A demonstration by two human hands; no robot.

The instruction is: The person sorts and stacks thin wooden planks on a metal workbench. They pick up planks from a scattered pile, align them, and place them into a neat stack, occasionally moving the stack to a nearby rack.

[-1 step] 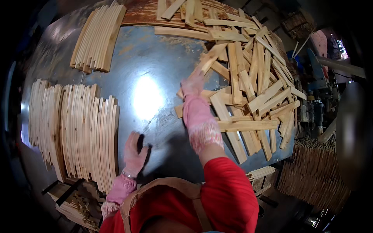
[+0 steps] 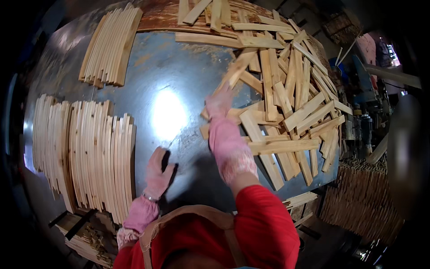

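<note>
My right hand [image 2: 218, 104], in a pink glove and sleeve cover, is closed around the near part of a pale wooden slat [image 2: 239, 65]. This slat slants away to the right, its far end against the loose pile, and part of it is hidden under my hand. Other slats [image 2: 257, 115] lie just right of my wrist. My left hand [image 2: 159, 174], gloved the same way, is over the metal tabletop [image 2: 188, 85] with its thumb spread from the fingers and nothing in it.
Loose slats [image 2: 304, 112] lie crisscrossed on the right. Rows of slats [image 2: 101, 157] stand on edge at the left, with a smaller bundle [image 2: 109, 47] beyond. Stacked wood [image 2: 363, 201] sits below the table's right edge, near machinery [image 2: 365, 121].
My right hand and the slat have shifted slightly toward me and to the left. My left hand has moved a little farther forward.
</note>
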